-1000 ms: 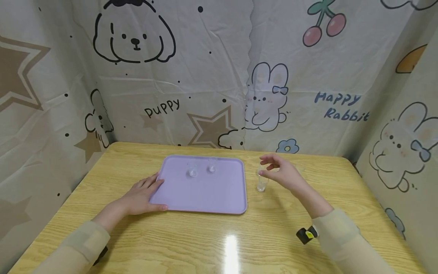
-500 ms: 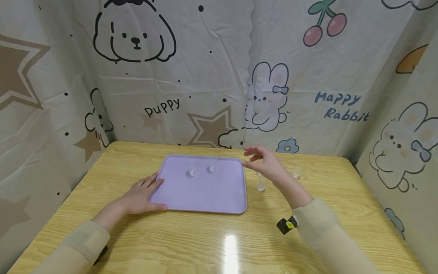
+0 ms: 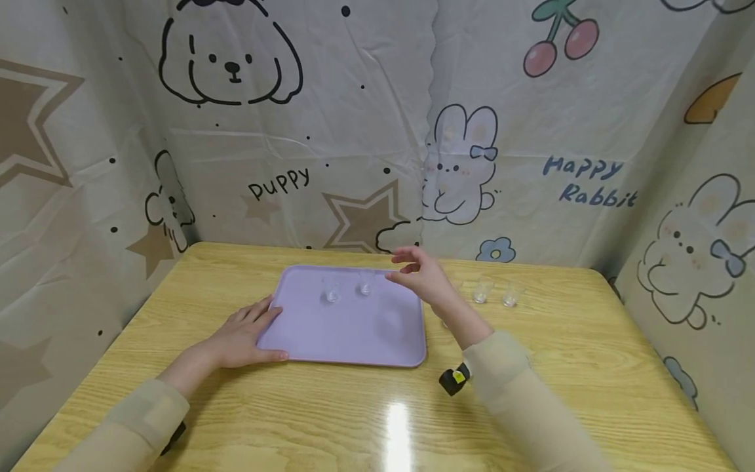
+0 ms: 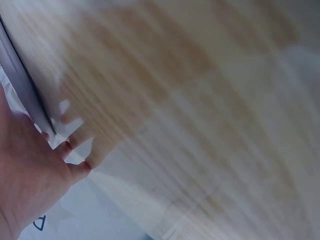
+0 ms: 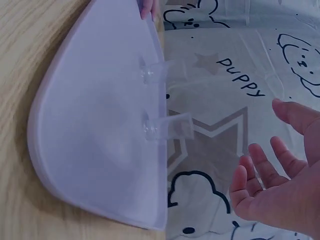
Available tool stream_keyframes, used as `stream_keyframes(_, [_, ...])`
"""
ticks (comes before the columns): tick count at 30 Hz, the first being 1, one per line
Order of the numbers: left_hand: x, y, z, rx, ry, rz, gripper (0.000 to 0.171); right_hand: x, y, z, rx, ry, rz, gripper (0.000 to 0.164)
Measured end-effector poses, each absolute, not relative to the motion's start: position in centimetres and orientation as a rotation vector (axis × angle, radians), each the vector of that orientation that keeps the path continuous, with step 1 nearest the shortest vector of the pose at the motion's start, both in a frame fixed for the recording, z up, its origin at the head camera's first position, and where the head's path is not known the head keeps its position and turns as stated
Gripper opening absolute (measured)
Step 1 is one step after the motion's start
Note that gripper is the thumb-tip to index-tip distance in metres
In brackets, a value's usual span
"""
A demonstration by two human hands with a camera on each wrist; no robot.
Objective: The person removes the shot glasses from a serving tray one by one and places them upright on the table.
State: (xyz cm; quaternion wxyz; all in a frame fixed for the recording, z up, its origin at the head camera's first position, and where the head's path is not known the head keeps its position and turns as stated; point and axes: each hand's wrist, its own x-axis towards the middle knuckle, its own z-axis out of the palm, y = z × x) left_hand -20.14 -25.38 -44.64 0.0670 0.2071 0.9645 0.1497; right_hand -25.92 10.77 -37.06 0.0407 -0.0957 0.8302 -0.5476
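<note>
A lilac tray [image 3: 348,331] lies on the wooden table. My left hand [image 3: 242,337] rests at its left edge with extended fingers; in the left wrist view that hand [image 4: 37,162] is beside the tray's edge. Two small clear cups, one on the left [image 3: 331,293] and one on the right [image 3: 365,286], stand upright toward the tray's back. Over the tray's back right part hovers my right hand [image 3: 421,278], apart from the cups. In the right wrist view its fingers [image 5: 267,167] are bent loosely, thumb spread away, and nothing is visible between them.
Right of the tray, more clear cups stand on the table [image 3: 566,367], including one near the hand [image 3: 481,292] and one farther right [image 3: 510,295]. Others are partly hidden behind my right wrist. A printed curtain [image 3: 366,131] encloses the table's back and sides.
My right hand has moved left, from above a cup beside the tray to over the tray's back right part. My left hand, the tray and its two cups have stayed in place.
</note>
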Motion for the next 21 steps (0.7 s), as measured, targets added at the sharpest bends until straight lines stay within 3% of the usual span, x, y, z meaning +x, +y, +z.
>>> stream_keyframes(21, [-20.4, -25.7, -44.9, 0.620, 2.901, 0.383, 0.104, -29.0, 6.8, -42.7, -0.288, 2.628, -1.637, 0.058])
